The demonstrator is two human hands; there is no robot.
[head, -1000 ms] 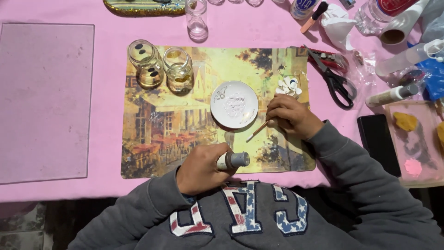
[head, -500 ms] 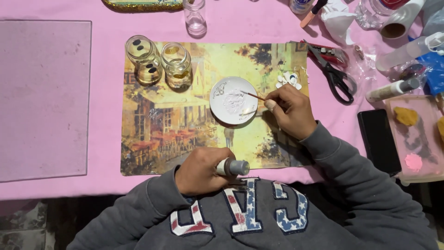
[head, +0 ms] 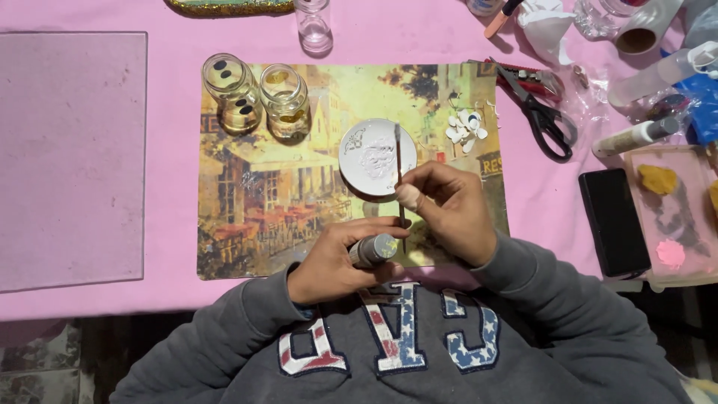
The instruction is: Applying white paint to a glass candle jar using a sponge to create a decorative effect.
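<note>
Your left hand (head: 336,262) grips a small bottle (head: 372,250), and your right hand (head: 449,209) pinches a thin stick (head: 399,179) over the white dish (head: 376,158).

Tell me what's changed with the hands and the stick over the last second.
The right hand swung the thin stick from beside the white dish, across it, to upright over its right side. The left hand keeps its grip on the small grey tube. The dish and the jars stayed put.
</note>
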